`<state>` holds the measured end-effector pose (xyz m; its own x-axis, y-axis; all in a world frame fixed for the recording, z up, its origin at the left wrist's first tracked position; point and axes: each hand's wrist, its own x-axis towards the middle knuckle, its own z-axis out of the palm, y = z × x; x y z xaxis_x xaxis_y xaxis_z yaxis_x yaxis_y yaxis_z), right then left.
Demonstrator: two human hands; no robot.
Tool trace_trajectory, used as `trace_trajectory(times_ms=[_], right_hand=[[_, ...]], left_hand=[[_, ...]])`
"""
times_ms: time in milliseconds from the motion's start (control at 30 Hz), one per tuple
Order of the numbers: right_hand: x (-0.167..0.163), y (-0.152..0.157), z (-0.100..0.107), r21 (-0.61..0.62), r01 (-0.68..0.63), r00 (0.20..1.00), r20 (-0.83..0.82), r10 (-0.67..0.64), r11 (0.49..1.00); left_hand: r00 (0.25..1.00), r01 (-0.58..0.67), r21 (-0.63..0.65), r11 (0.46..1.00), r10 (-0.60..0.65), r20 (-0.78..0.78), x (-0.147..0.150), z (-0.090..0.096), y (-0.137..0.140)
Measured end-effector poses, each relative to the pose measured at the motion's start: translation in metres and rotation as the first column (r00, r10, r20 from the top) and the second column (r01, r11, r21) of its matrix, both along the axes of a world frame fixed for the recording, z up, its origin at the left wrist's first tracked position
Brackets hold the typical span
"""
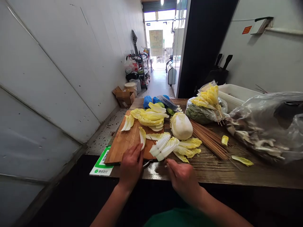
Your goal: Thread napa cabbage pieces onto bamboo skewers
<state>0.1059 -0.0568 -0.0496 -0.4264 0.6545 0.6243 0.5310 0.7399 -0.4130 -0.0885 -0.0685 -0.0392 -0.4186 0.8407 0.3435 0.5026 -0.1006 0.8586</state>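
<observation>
My left hand [132,162] is closed on the lower end of a narrow napa cabbage leaf [142,135] above the cutting board [119,146]. My right hand [181,174] pinches a thin bamboo skewer [166,160], most of it hidden. White-and-yellow cabbage leaf pieces [163,147] are threaded on it, and its tip pokes out toward the upper left. A pale head of napa cabbage [181,126] sits just beyond the right hand, with loose leaves [188,148] beside it. More leaves [151,117] lie piled at the far end of the board.
A bundle of bamboo skewers [209,138] lies to the right. Behind it, filled yellow leaf skewers [209,97] rest on a plastic bag of greens [199,113]. A large clear bag of mushrooms [265,135] occupies the right side. A knife [168,102] lies at the back near cucumbers.
</observation>
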Motion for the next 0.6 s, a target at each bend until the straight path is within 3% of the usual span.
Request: trace_trajectory(times_ms=[67,133,200,267,300,400,533,600], right_hand=[[-0.003,0.000,0.001,0.040,0.033,0.999,0.000,-0.034,0.999],[-0.007,-0.001,0.001,0.057,0.026,1.000,0.000,-0.026,0.998],[-0.012,-0.005,0.000,0.044,-0.019,1.000,-0.001,0.019,0.999],[-0.017,-0.010,-0.001,0.032,-0.051,0.999,-0.004,0.051,0.998],[-0.020,-0.012,-0.001,0.028,-0.060,0.998,-0.003,0.060,0.998],[-0.023,-0.018,0.001,-0.029,-0.083,0.996,-0.036,0.082,0.996],[-0.019,-0.024,0.004,-0.248,-0.216,0.973,-0.135,0.187,0.944],[-0.016,-0.026,0.002,-0.275,-0.246,0.966,-0.149,0.212,0.929]], left_hand=[[0.993,-0.026,0.029,0.999,0.022,0.117,0.012,0.007,-0.014],[0.907,-0.012,0.004,1.000,0.010,0.420,0.025,0.016,-0.027],[0.668,0.158,-0.040,0.987,-0.076,0.741,0.036,0.024,-0.035],[0.439,0.300,-0.045,0.953,-0.097,0.893,0.044,0.030,-0.034],[0.370,0.331,-0.046,0.942,-0.085,0.925,0.047,0.032,-0.032],[0.299,0.301,-0.069,0.951,-0.026,0.954,0.050,0.035,-0.025],[0.288,0.228,-0.102,0.968,0.033,0.957,0.050,0.034,-0.025],[0.280,0.238,-0.124,0.963,0.054,0.958,0.051,0.034,-0.027]])
